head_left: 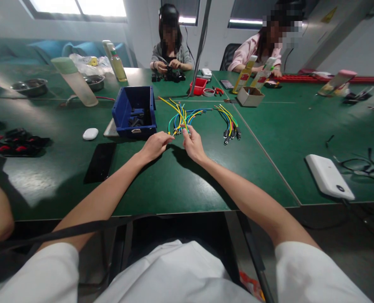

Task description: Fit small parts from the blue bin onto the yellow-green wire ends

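Both my arms reach out over the green table. My left hand is closed, its fingertips at the near ends of a loose bundle of yellow, blue and green wires. My right hand pinches one end of that same bundle, right beside the left. The wires fan away from my hands toward the far side. A second bundle of coloured wires with black plugs lies untouched to the right. A blue plastic bin holding black parts stands just left of my hands.
A black phone and a white earbud case lie at left, a white power bank at right. Bottles, a cardboard box and a red tray stand farther back. Two people sit working at the far side.
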{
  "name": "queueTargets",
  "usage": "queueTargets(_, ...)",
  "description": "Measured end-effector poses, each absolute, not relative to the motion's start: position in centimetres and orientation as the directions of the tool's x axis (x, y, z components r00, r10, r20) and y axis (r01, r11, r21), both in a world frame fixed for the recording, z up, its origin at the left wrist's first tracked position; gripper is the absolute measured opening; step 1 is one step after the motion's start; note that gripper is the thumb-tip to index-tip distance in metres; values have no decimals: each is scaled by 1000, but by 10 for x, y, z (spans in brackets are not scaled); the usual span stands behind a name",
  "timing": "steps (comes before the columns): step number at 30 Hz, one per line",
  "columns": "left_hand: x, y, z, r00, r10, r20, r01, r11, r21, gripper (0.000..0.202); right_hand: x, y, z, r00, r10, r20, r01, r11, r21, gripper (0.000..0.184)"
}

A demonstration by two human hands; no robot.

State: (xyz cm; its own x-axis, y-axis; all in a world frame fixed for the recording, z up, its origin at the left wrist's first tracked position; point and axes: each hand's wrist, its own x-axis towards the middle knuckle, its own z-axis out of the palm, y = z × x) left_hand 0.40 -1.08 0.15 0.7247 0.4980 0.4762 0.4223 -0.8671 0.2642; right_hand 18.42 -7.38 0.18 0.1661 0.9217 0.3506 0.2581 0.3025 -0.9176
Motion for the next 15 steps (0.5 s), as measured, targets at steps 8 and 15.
queueTargets(8, 6, -10, 0, 764, 467, 446, 369, -882, 292, 22, 184, -75, -1, 96, 928, 360, 289, 320, -902, 54)
queueTargets(15, 9, -14, 3, 727, 520, 449, 408, -853, 327, 25, 183, -79, 2, 3, 930, 368, 321, 348, -881, 53)
